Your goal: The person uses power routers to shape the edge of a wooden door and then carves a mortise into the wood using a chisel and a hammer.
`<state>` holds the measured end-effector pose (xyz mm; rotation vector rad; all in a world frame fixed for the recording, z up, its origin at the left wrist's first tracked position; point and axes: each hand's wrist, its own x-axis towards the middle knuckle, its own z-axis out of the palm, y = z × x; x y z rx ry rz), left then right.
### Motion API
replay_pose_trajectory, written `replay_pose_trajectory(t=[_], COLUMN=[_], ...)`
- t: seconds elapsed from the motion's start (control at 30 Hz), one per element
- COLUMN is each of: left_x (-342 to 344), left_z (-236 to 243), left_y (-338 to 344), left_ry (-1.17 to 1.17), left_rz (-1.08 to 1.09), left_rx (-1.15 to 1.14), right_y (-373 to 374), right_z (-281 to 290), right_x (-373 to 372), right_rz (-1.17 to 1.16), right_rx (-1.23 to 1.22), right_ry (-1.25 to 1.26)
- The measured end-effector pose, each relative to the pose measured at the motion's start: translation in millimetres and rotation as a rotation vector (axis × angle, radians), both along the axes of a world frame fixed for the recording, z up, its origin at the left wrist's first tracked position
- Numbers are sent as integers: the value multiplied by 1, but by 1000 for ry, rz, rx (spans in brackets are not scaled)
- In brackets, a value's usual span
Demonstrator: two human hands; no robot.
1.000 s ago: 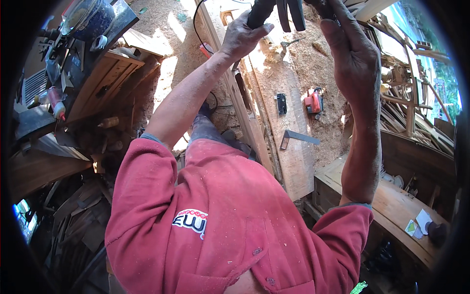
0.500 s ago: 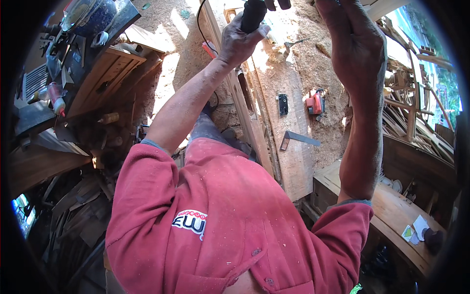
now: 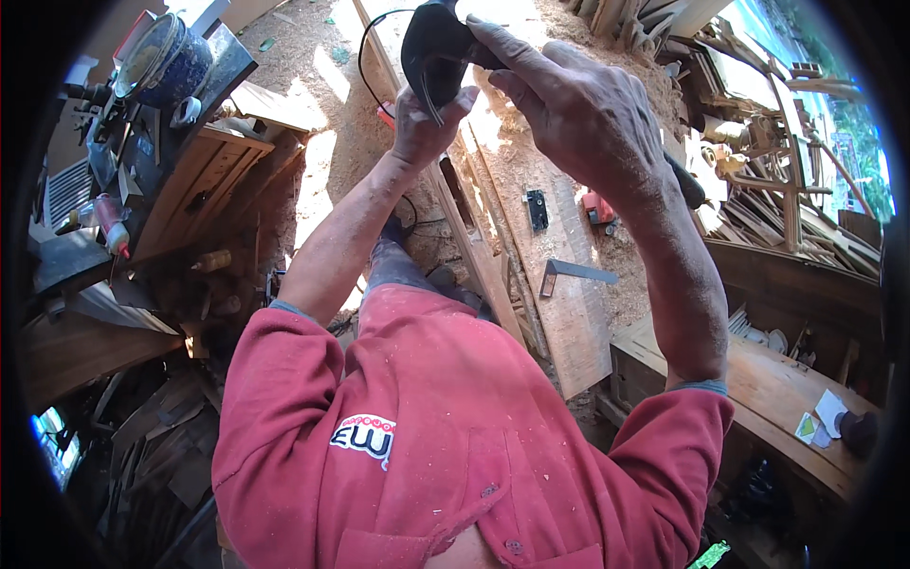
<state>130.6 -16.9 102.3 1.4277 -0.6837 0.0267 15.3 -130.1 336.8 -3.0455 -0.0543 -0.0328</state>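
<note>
My left hand (image 3: 424, 125) is raised at the top middle, fingers wrapped around a black object (image 3: 434, 52) with a rounded body and a thin pale line along its lower edge. Its kind is not clear. My right hand (image 3: 592, 114) reaches across from the right, thumb and forefinger closed on the narrow side of that object. Behind my right wrist a dark rounded end (image 3: 684, 182) sticks out; whether it belongs to the same object is hidden. Below the hands lies a wooden plank (image 3: 578, 327), with a try square (image 3: 580, 271) and a small black device (image 3: 537, 210) on it.
A red power tool (image 3: 597, 209) rests among sawdust beside the plank. To the left, a cluttered dark bench (image 3: 223, 71) carries a blue bucket (image 3: 175, 71) and a glue bottle (image 3: 112, 226). A wooden workbench (image 3: 758, 389) and stacked timber offcuts (image 3: 758, 223) stand at right.
My right hand has moved left and down, its fingers now on the black object. My left hand has come slightly left and lower, and the black object shows more of its rounded body.
</note>
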Motion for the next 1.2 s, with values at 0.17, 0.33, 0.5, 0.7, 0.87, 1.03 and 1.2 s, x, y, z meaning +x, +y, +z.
replay_pose_trajectory(t=[0.17,0.33,0.5,0.7,0.87,1.03,1.2], left_x=[-2,-20,-87,-134,-136,-133,-126], left_z=[26,45,29,3,-6,-17,-12], left_y=[5,10,17,24,21,28,21], left_ry=[245,175,-242,-569,-697,-738,-672], left_rz=[-176,-248,-418,-542,-608,-530,-511], left_rx=[-74,-98,103,178,323,343,274], right_y=[-10,-40,-57,-69,-106,-75,-77], right_z=[-9,-56,-115,-213,-400,-406,-368], right_x=[-31,-76,-135,-172,-258,-260,-244], right_rz=[-24,-362,-522,-750,-740,-934,-913], right_rx=[860,977,835,796,609,561,656], right_ry=[-504,-434,-344,6,109,255,245])
